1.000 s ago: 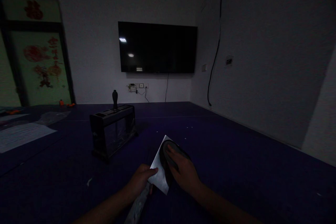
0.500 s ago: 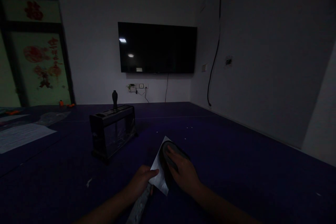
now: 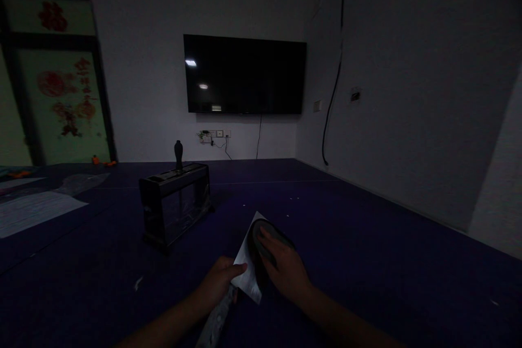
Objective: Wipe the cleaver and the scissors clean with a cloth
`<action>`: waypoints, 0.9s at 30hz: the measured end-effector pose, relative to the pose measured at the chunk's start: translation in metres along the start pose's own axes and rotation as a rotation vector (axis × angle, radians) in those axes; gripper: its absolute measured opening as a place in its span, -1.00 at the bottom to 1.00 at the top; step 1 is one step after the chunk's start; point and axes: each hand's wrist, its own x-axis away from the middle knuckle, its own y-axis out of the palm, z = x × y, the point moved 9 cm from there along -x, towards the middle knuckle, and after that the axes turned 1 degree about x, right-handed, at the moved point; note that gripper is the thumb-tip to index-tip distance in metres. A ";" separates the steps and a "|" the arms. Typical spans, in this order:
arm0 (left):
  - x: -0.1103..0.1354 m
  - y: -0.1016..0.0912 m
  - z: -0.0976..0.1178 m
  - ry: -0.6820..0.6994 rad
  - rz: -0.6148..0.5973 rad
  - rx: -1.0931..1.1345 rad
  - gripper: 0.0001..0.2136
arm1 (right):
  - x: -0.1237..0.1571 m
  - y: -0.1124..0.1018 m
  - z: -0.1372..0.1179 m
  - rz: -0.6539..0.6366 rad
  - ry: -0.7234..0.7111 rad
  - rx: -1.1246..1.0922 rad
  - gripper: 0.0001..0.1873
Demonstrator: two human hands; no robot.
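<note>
i have the blade [image 3: 244, 272] between my two hands, above the floor [image 3: 346, 239]. my left hand [image 3: 223, 277] is closed around it where the handle [image 3: 214, 326] begins, thumb laid on the lower left of the metal; the handle slants out below. my right hand [image 3: 287, 266] is curled over the dark oval pad [image 3: 256, 236], gripping it, with the pad overlapping the blade's right side; from here it is too dark to tell whether they touch. the rack [image 3: 175, 178] stands upright to the left of both hands, well apart, further toward the floor's far edge. a sheet [image 3: 36, 211] lies by the floor's left edge.
</note>
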 end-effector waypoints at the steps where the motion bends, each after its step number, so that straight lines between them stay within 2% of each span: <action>1: 0.000 0.000 0.001 0.003 -0.005 -0.003 -0.49 | 0.000 0.000 0.000 -0.002 -0.003 0.001 -0.48; 27: 0.004 0.005 0.009 0.016 -0.025 -0.019 -0.53 | -0.001 0.001 -0.004 -0.049 0.005 0.092 -0.50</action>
